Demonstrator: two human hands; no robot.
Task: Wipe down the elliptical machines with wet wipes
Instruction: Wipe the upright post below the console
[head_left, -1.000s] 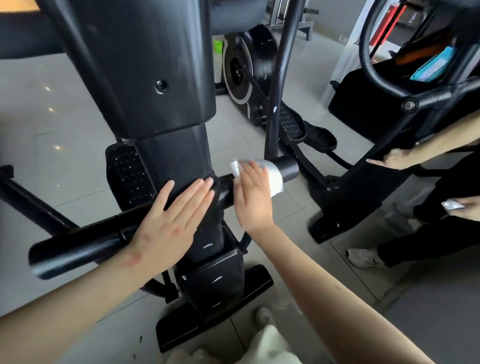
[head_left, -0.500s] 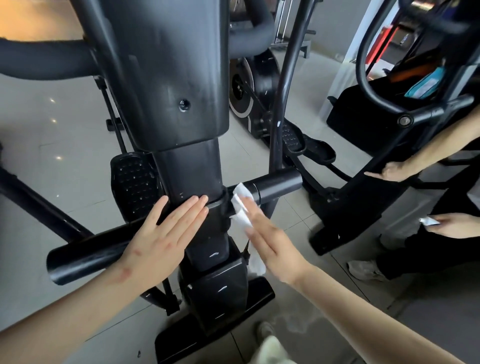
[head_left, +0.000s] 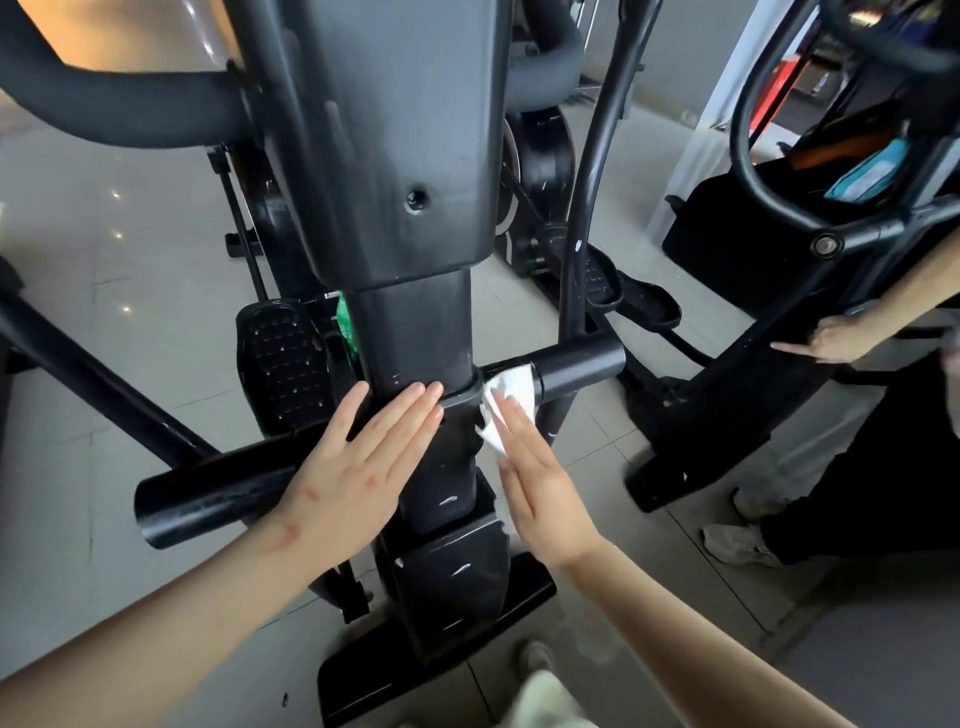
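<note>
A black elliptical machine (head_left: 405, 156) fills the middle of the head view, its upright column crossed by a horizontal bar (head_left: 582, 371). My left hand (head_left: 358, 467) lies flat with straight fingers on the bar and column to the left. My right hand (head_left: 535, 483) presses a white wet wipe (head_left: 511, 402) with straight fingers against the joint where the bar meets the column, on the right side. Part of the wipe is hidden under my fingers.
A second black elliptical (head_left: 753, 405) stands at the right, where another person's hand (head_left: 831, 340) rests on its frame; their legs and shoe (head_left: 737, 543) are beside it. A blue wipe pack (head_left: 867, 174) lies on that machine. Grey tiled floor (head_left: 130, 260) surrounds the machines.
My right hand slid the wipe from the bar's right end leftward and down to the joint at the column. My left hand stayed flat on the bar. The view tilted up slightly.
</note>
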